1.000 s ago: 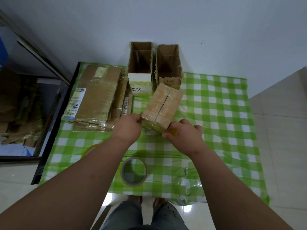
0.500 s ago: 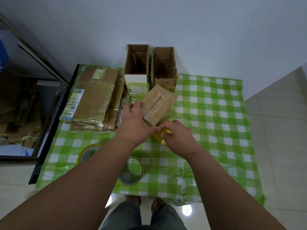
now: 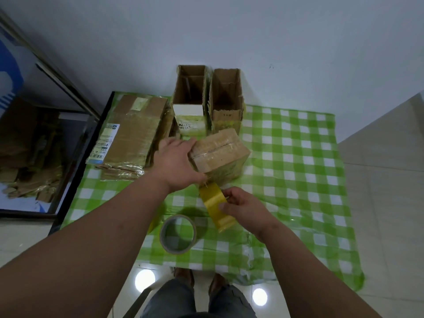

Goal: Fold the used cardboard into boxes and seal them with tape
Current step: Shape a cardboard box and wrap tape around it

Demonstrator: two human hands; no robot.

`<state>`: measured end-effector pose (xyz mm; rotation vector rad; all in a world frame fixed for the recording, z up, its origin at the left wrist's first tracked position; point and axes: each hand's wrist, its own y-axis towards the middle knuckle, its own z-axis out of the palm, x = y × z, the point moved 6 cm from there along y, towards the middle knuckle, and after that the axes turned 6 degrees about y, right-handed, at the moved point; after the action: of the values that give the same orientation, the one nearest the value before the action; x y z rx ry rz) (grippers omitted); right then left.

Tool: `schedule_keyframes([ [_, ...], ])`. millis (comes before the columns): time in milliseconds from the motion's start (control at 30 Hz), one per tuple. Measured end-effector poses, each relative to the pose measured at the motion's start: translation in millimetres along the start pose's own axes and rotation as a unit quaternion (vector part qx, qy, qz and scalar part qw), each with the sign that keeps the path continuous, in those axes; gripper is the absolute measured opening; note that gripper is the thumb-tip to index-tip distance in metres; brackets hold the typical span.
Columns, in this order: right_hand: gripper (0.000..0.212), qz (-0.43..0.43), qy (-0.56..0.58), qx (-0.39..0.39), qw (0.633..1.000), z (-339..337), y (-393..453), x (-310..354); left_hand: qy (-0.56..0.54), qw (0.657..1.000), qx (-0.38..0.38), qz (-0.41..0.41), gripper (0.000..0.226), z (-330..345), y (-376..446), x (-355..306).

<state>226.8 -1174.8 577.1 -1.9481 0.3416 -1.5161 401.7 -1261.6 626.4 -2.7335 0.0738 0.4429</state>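
- Looking down from the head view, a green-and-white checked cloth (image 3: 298, 180) covers the surface, which stands against a pale wall (image 3: 229, 31).
- At the centre of the surface sits a closed cardboard box (image 3: 221, 152), its top flaps meeting in a seam and its skin glossy with old tape.
- At 9 o'clock of that box, the left hand (image 3: 176, 164) grips its near-left corner; its fingers (image 3: 168, 143) reach over the far side and the thumb curls under the near edge.
- At 6 o'clock of the box, touching its near lower edge, a strip of yellow tape (image 3: 215, 203) stretches toward the person.
- At 5 o'clock of the box, the right hand (image 3: 243, 210) pinches that strip, fingers curled around its right edge.
- At 7 o'clock of the box, near the front edge of the surface, a tape roll (image 3: 178, 234) lies flat, just beside the yellow strip's near end.
- At 12 o'clock, two open boxes stand upright side by side against the wall: the left open box (image 3: 190, 97) with a white front panel, the right open box (image 3: 226, 99) plain brown.
- At 10 o'clock, a stack of flattened cardboard (image 3: 130, 136) lies with a printed label on its left edge.
- At 9 o'clock, off the surface, a dark frame (image 3: 73, 145) borders loose cardboard scraps (image 3: 25, 157) on the floor.
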Motion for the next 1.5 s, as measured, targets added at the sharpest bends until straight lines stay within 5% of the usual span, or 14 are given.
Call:
schedule_keyframes([
  [800, 0.016, -0.012, -0.01, -0.017, 1.0, 16, -4, -22, -0.012, 0.998, 0.052, 0.036, 0.095, 6, 17, 6],
  [967, 0.017, 0.004, 0.006, -0.014, 1.0, 13, -4, -23, -0.088, 0.996, 0.005, 0.016, 0.093, 12, 13, 5],
  [1133, 0.018, 0.052, 0.022, 0.026, 0.998, 7, 0, -24, -0.272, 0.95, -0.1, -0.116, 0.075, 31, -11, 18],
  [1300, 0.005, 0.062, -0.001, 0.057, 0.996, -2, 5, -18, -0.452, 0.874, -0.053, -0.172, 0.043, 58, -25, 17],
  [1500, 0.009, 0.03, -0.009, -0.043, 0.999, -30, 13, -20, -0.452, 0.872, -0.015, -0.188, 0.067, 71, -37, 18],
])
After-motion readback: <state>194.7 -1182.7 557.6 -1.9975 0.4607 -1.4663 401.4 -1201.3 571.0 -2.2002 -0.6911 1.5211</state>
